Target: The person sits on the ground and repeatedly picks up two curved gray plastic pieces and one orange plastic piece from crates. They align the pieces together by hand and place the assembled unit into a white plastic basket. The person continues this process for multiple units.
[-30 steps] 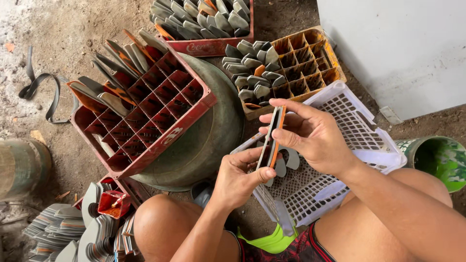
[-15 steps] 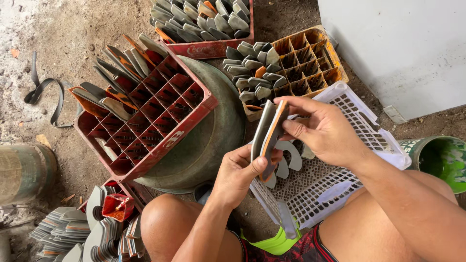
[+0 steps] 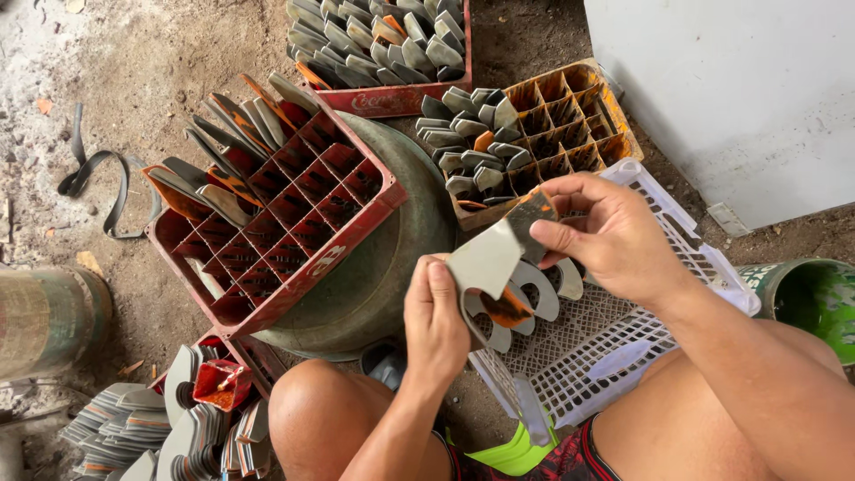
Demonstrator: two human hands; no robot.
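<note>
Grey cut-out pieces [image 3: 485, 260], a closed stack a moment ago, now fan apart between your hands above the white basket [image 3: 686, 233]. Your left hand [image 3: 434, 316] pinches the lower edge; your right hand [image 3: 606, 233] grasps one top piece, separating it.

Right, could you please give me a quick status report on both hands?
Left hand pinching grey flat piece. Right hand pinching darker piece beside it. Both above white basket. Nothing in the way.
</note>
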